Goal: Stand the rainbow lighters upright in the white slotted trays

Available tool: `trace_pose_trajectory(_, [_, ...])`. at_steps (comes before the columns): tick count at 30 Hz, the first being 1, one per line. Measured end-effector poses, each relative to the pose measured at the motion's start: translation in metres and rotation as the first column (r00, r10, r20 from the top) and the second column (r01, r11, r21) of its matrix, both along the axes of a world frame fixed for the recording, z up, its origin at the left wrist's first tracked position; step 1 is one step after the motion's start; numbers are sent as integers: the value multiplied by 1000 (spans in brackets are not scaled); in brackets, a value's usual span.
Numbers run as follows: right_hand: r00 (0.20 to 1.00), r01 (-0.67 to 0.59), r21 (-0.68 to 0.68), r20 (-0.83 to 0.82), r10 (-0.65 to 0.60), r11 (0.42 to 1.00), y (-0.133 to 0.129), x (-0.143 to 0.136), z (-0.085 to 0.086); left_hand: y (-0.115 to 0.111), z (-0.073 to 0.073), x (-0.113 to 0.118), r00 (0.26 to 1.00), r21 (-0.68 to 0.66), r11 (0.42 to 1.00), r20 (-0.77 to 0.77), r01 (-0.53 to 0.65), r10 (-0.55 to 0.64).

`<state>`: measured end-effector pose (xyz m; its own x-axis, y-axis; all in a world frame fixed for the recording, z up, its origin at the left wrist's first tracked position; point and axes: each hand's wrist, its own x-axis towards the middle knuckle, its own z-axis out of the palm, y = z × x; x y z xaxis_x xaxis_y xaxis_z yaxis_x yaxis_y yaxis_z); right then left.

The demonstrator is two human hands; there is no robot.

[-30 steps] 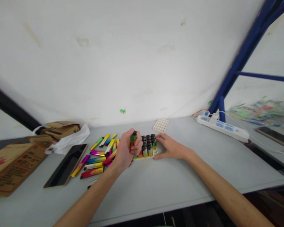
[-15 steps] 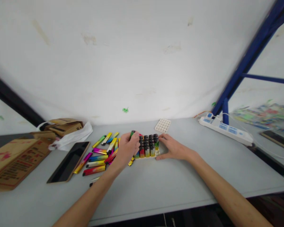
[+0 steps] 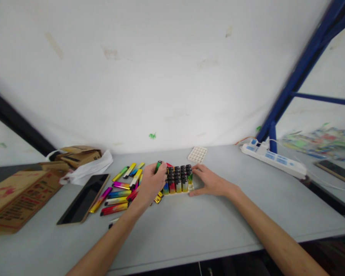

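Upright lighters (image 3: 178, 178) with black tops and coloured bodies stand in close rows in a white tray (image 3: 191, 187). My left hand (image 3: 153, 180) is closed around a green lighter (image 3: 158, 165) at the tray's left side; its lower part is hidden by my fingers. My right hand (image 3: 211, 181) grips the tray's right end, thumb at the front corner and fingers at the back. Left of the tray, several loose lighters (image 3: 116, 200) in red, yellow, blue and pink lie scattered, partly behind my left forearm.
A second white tray with holes (image 3: 197, 154) lies near the wall. At left are a dark-screened tablet (image 3: 83, 199), a cardboard box (image 3: 23, 197), a smaller carton (image 3: 82, 155) and a white plastic bag (image 3: 89, 168). A power strip (image 3: 273, 159) with cables lies at right.
My left hand, with the green lighter, has shifted slightly left and down. My right hand stays at the tray's right end. The view has tilted a little.
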<state>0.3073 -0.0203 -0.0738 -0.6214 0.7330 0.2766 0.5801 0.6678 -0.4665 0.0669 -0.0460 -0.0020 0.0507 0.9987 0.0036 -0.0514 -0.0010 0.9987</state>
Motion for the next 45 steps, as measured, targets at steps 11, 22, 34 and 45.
trace_pose_trajectory(11, [999, -6, -14, -33, 5, 1000, -1, -1, 3, 3, 2, -12, 1000, 172, 985, -13, 16, -14])
trace_pose_trajectory(22, [1000, 3, -4, -19, -3, 1000, -1, -1, 4, 8, 12, 1, 923, 250, 920, -320, 302, -216])
trace_pose_trajectory(34, [1000, -6, -4, -14, 6, 1000, 0, -2, 3, 23, -1, 21, 518, 377, 622, -853, 686, -55])
trace_pose_trajectory(45, [1000, -1, 10, -23, 1, 1000, 0, -1, 1, 1, 17, 28, 213, 259, 631, -966, 731, 149])
